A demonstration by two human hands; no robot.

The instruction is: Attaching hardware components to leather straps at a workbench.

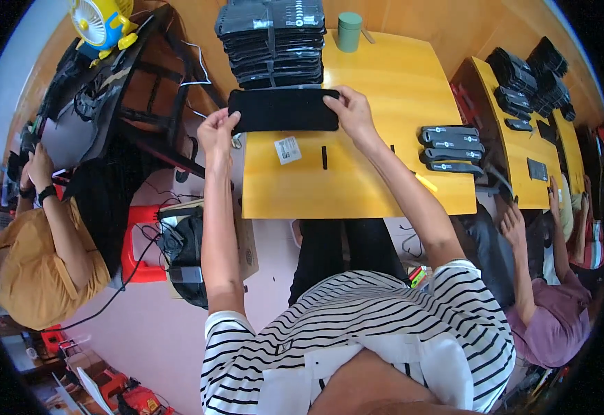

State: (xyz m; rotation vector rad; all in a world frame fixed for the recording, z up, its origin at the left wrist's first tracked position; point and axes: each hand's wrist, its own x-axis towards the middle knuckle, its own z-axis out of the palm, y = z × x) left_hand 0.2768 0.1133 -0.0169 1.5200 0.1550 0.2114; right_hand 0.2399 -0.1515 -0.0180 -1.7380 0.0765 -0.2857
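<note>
Black fabric panel (284,111) held between both hands, in front of the tall strapped stack (271,48) at the yellow table's (378,190) left side — long axis runs left to right, one hand per end, neither nearer. Left hand (217,135) pinches the left end; right hand (354,116) grips the upper right corner, thumb on top. Can't tell if panel touches table.
</note>
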